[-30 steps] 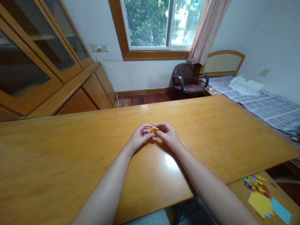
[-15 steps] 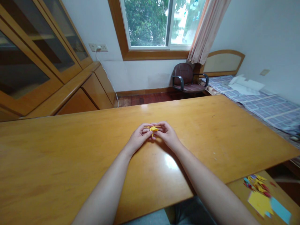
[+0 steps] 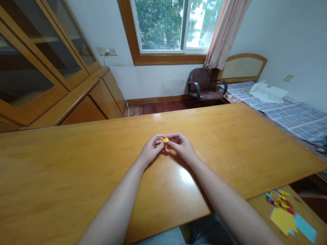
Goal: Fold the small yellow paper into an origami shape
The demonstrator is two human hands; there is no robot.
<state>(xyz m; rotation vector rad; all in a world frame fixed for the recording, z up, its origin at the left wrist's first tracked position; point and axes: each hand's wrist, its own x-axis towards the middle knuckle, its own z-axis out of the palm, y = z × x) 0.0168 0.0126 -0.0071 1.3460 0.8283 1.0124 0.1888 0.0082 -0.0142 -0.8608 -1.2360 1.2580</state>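
Observation:
A small folded piece of yellow paper (image 3: 166, 140) is pinched between the fingertips of both hands, just above the middle of a long wooden table (image 3: 76, 160). My left hand (image 3: 151, 151) grips it from the left with curled fingers. My right hand (image 3: 182, 147) grips it from the right, fingers bent over it. Most of the paper is hidden by the fingers.
A low wooden stool (image 3: 286, 217) at the lower right carries a yellow sheet (image 3: 283, 220), a blue sheet (image 3: 306, 228) and several small coloured folded pieces (image 3: 278, 200). Beyond the table stand a dark office chair (image 3: 204, 85), a bed (image 3: 286, 109) and wooden cabinets (image 3: 51, 75).
The fingers have closed in on the yellow paper, so less of it shows than before. The hands and arms stay in the same place.

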